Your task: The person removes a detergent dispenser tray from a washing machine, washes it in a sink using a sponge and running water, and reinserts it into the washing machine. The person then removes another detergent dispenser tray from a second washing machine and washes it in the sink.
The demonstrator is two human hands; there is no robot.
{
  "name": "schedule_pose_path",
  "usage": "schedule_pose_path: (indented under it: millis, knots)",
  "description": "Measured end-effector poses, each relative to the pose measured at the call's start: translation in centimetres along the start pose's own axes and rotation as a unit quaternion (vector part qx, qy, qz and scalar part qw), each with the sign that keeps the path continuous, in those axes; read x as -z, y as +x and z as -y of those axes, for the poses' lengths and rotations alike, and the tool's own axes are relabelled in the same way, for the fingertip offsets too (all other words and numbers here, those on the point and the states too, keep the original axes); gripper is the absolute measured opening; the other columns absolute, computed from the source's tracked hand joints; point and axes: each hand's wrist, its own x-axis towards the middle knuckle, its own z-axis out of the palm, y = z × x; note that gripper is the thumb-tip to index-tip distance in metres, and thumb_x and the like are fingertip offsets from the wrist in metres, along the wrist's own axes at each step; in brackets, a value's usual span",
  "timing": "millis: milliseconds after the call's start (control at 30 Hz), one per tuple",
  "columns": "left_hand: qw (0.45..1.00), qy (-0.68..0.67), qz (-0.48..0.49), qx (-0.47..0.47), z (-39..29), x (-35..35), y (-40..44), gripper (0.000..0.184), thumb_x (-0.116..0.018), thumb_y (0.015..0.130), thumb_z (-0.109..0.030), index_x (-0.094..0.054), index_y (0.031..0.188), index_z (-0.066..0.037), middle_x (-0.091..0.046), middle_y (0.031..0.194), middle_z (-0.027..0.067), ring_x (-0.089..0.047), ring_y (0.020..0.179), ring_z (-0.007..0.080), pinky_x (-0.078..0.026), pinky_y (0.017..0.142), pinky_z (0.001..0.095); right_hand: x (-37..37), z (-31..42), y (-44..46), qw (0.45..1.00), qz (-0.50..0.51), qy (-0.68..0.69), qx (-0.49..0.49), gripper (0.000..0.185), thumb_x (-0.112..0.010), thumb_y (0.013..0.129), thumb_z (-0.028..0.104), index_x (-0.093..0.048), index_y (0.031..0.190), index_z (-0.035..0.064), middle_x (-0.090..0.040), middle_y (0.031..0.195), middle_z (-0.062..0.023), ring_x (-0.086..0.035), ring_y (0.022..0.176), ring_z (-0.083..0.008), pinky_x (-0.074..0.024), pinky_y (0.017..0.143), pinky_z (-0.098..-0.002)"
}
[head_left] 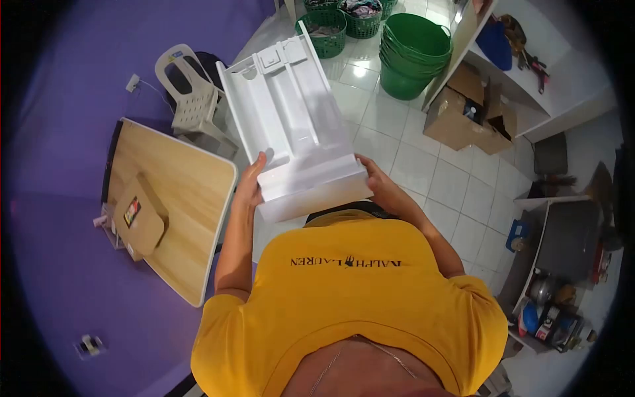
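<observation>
In front of my yellow shirt I hold a white plastic detergent drawer (301, 109), its long compartments facing up and its flat front panel turned toward me. My left hand (250, 184) grips the left end of that panel, thumb up along the side and the other fingers mostly hidden. At the right end, my right hand (382, 185) is closed on the panel's edge, with part of its fingers out of sight behind the plastic. The drawer is held off the floor, tilted a little to the left.
Left of me stand a wood-topped table (198, 198) with a cardboard piece (142, 218) on it, and a plastic chair (195, 96). Ahead are stacked green tubs (413, 56) and laundry baskets (324, 33). A cardboard box (456, 119) and cluttered shelves (562, 92) line the right side.
</observation>
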Motion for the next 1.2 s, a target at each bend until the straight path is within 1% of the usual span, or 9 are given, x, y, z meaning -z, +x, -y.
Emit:
schedule_pose_path:
  millis: [200,300,500,733,833,967,1100,1133,1200]
  knots:
    - [0.998,0.032,-0.052,-0.014,-8.2,-0.5,12.0,0.064,-0.055,0.083,-0.044,-0.041,0.122,0.004,-0.055,0.110,0.0165,-0.057,0.095,0.0235,-0.049,0.079,0.0347,6.9,6.0,15.1,0.993,0.046,-0.105,-0.019,0.109,-0.068,0.063,0.055,-0.009,0.137,0.0013,-0.025,0.133,-0.0258,-0.025,0.126,-0.0341,-0.0190,0.104,-0.0380]
    - [0.997,0.049,-0.051,-0.026,-11.9,-1.1,18.7,0.070,-0.054,0.083,-0.047,-0.034,0.129,0.002,-0.051,0.115,0.0172,-0.054,0.102,0.0241,-0.047,0.084,0.0350,9.6,9.2,21.9,0.991,0.065,-0.096,-0.061,0.113,-0.069,0.060,0.057,-0.009,0.136,-0.0027,-0.021,0.138,-0.0203,-0.022,0.128,-0.0299,-0.0166,0.105,-0.0344]
    - [0.996,0.090,-0.006,-0.008,-19.8,-2.6,34.1,0.071,-0.053,0.083,-0.047,-0.031,0.130,0.002,-0.047,0.120,0.0174,-0.050,0.107,0.0243,-0.044,0.087,0.0348,15.1,15.0,33.1,0.997,0.001,0.015,-0.071,0.100,-0.072,0.062,0.037,-0.014,0.136,0.0004,-0.027,0.133,-0.0225,-0.025,0.126,-0.0314,-0.0186,0.104,-0.0366]
    - [0.967,0.128,0.220,-0.007,-26.4,-8.2,54.2,0.082,-0.042,0.083,-0.060,-0.022,0.134,0.001,-0.039,0.129,0.0136,-0.040,0.118,0.0234,-0.032,0.098,0.0340,26.3,19.8,42.4,0.990,-0.090,0.074,0.077,0.097,-0.071,0.063,0.039,-0.018,0.134,-0.0001,-0.036,0.126,-0.0158,-0.038,0.117,-0.0249,-0.0296,0.098,-0.0333]
    - [0.935,-0.010,0.352,-0.049,-27.8,-12.4,63.0,0.085,-0.040,0.080,-0.064,-0.022,0.135,-0.002,-0.037,0.132,0.0134,-0.038,0.120,0.0231,-0.030,0.099,0.0341,29.1,24.4,44.7,0.971,-0.189,0.091,0.112,0.098,-0.071,0.061,0.043,-0.020,0.133,-0.0005,-0.039,0.125,-0.0146,-0.039,0.116,-0.0233,-0.0304,0.097,-0.0342]
    - [0.961,0.062,0.225,-0.148,-28.1,-15.6,72.8,0.084,-0.040,0.079,-0.067,-0.025,0.135,-0.006,-0.038,0.131,0.0113,-0.035,0.122,0.0219,-0.028,0.100,0.0354,35.8,28.9,48.8,0.953,-0.233,0.067,0.180,0.086,-0.071,0.064,0.045,-0.032,0.127,0.0011,-0.045,0.122,-0.0092,-0.042,0.115,-0.0215,-0.0324,0.098,-0.0343]
    - [0.984,0.006,0.136,-0.119,-26.1,-17.4,81.5,0.051,-0.041,0.089,-0.048,-0.045,0.117,-0.006,-0.056,0.106,0.0075,-0.052,0.101,0.0188,-0.041,0.087,0.0333,43.5,33.4,54.0,0.930,-0.269,0.047,0.245,0.070,-0.063,0.073,0.036,-0.034,0.127,0.0018,-0.044,0.123,-0.0085,-0.042,0.117,-0.0219,-0.0308,0.099,-0.0364]
    - [0.987,-0.015,0.138,-0.084,-26.0,-18.2,84.0,0.037,-0.043,0.091,-0.038,-0.051,0.108,-0.005,-0.059,0.093,0.0067,-0.056,0.087,0.0173,-0.045,0.078,0.0311,45.9,34.9,56.1,0.930,-0.258,0.043,0.258,0.066,-0.061,0.075,0.032,-0.034,0.127,0.0017,-0.044,0.122,-0.0085,-0.042,0.116,-0.0224,-0.0302,0.100,-0.0379]
    - [0.979,0.011,0.200,-0.043,-26.4,-21.6,86.9,0.035,-0.046,0.090,-0.035,-0.051,0.107,-0.004,-0.059,0.093,0.0081,-0.057,0.087,0.0181,-0.046,0.077,0.0306,49.6,37.4,58.9,0.920,-0.297,0.031,0.255,0.069,-0.061,0.074,0.033,-0.031,0.128,0.0026,-0.045,0.121,-0.0089,-0.045,0.114,-0.0231,-0.0328,0.098,-0.0403]
